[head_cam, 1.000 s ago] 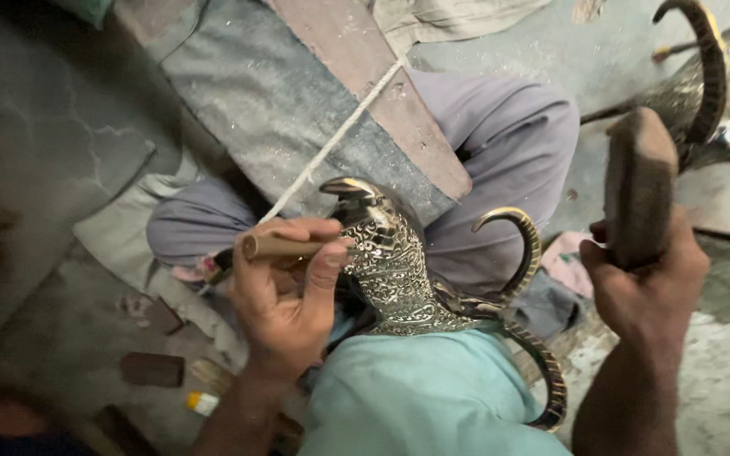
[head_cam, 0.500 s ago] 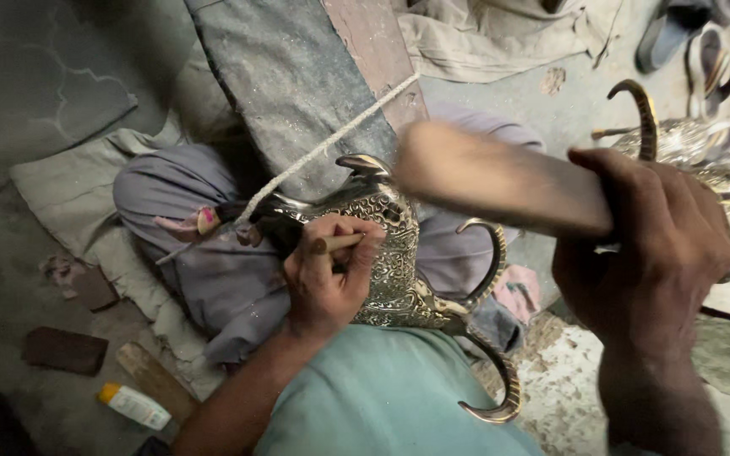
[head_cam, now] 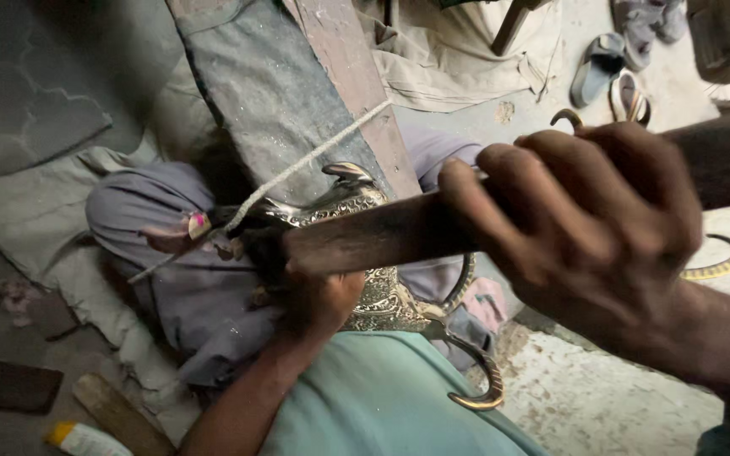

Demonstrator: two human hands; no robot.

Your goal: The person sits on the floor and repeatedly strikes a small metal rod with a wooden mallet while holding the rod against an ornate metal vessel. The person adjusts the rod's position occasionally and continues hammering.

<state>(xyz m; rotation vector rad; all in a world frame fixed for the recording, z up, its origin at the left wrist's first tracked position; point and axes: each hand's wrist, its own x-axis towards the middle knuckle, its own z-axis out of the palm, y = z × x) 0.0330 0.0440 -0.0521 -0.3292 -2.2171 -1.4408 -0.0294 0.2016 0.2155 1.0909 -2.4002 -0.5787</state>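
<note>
My right hand (head_cam: pixel 580 219) fills the right of the view, gripping a dark wooden mallet (head_cam: pixel 365 239) whose head lies low over my left hand. My left hand (head_cam: pixel 318 300) is closed around a small wooden-handled punch, now mostly hidden under the mallet. The punch rests against an engraved metal jug (head_cam: pixel 382 291) with curled handles (head_cam: pixel 475 380), which sits in my lap between my knees. A white cord (head_cam: pixel 297 173) runs from the jug up over a grey cloth-covered plank (head_cam: pixel 272 93).
A small bottle with a yellow cap (head_cam: pixel 82 439), a wooden stick (head_cam: pixel 120 414) and a dark block (head_cam: pixel 10 384) lie on the floor at lower left. Sandals (head_cam: pixel 610 76) sit at top right. Another curled metal piece (head_cam: pixel 716 266) lies at right.
My right hand has swung the mallet from raised at the right down and leftward onto the punch in my left hand. The camera has come closer to the jug.
</note>
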